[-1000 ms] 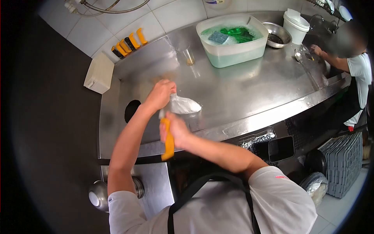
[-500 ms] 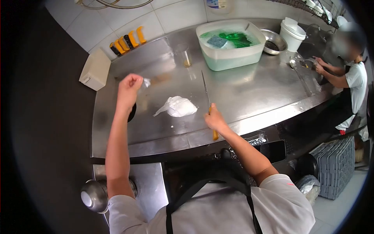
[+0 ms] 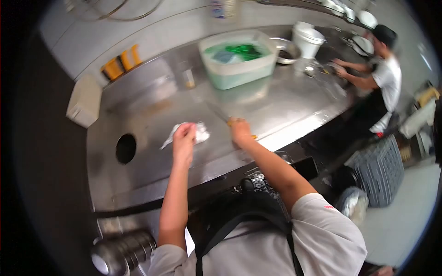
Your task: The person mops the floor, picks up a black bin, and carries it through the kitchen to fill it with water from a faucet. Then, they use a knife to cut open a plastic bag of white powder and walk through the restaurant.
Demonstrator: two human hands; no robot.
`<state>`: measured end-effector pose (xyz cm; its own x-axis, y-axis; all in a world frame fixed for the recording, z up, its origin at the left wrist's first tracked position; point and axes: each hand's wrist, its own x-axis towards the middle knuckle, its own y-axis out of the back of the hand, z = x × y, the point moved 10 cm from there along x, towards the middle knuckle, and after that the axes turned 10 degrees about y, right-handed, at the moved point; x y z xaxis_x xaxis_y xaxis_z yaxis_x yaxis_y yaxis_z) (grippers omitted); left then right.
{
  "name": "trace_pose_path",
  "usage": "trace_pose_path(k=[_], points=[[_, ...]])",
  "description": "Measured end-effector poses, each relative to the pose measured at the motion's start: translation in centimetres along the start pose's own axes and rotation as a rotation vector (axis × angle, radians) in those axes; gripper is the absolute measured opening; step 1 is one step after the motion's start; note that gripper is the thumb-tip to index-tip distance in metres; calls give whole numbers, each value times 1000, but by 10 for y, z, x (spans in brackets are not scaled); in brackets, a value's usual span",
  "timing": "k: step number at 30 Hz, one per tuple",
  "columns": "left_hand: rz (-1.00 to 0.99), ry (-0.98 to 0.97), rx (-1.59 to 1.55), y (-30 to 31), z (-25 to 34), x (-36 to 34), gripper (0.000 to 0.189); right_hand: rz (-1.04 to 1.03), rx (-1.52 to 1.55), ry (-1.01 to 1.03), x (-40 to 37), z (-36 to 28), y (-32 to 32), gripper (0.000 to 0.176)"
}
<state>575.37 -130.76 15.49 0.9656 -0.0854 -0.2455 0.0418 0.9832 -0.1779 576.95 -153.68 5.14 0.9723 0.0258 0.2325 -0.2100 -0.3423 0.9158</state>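
Note:
My right hand (image 3: pixel 240 130) is wrapped round the yellow handle of a knife (image 3: pixel 218 111), whose blurred blade points away to the upper left over the steel counter. My left hand (image 3: pixel 185 132) is closed with its fingers pinched together. It is over a crumpled white bundle (image 3: pixel 202 133), which looks like cloth or thin plastic. Whether those fingers grip the bundle or some small scrap is hidden by the hand.
A round hole (image 3: pixel 125 149) opens in the steel counter (image 3: pixel 152 161) at left. A tub (image 3: pixel 237 80) of soapy green water, a clear cup (image 3: pixel 188 78), a metal bowl (image 3: pixel 286 51) and white buckets (image 3: pixel 307 42) stand behind. Yellow-handled tools (image 3: pixel 120 64) line the wall. A co-worker (image 3: pixel 386 78) works at right.
My left hand has come from near the hole, where it held a small shiny scrap, rightward to the white bundle. My right hand still holds the knife. The view has shifted.

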Motion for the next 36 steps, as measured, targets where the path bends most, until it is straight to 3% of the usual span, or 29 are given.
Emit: trace_pose_path(k=[2, 4, 6, 9, 11, 14, 19, 29, 32, 36], points=[[-27, -24, 52, -11, -7, -1, 10, 105, 21, 15, -12, 0, 19, 22], [-45, -19, 87, -25, -19, -2, 10, 345, 280, 69, -40, -22, 72, 26], [-129, -25, 131, -50, -49, -3, 9, 323, 772, -22, -66, -22, 85, 34], [-320, 5, 187, -106, -78, -25, 6, 284, 834, -52, -118, -27, 124, 33], [-488, 40, 185, -148, -101, -47, 7, 218, 802, -188, -149, -7, 131, 29], [-581, 121, 283, -191, -133, -85, 13, 200, 823, -404, -200, 36, 134, 22], [-734, 308, 219, -251, -200, -123, 21, 309, 992, -529, -268, 99, 114, 14], [-745, 504, 341, -369, -271, -162, 35, 472, 1039, -738, -373, 230, 121, 13], [-670, 602, 370, -383, -287, -167, 42, 517, 1103, -794, -398, 265, 131, 12], [-634, 590, 352, -388, -296, -165, 45, 546, 1102, -850, -427, 297, 144, 12]])
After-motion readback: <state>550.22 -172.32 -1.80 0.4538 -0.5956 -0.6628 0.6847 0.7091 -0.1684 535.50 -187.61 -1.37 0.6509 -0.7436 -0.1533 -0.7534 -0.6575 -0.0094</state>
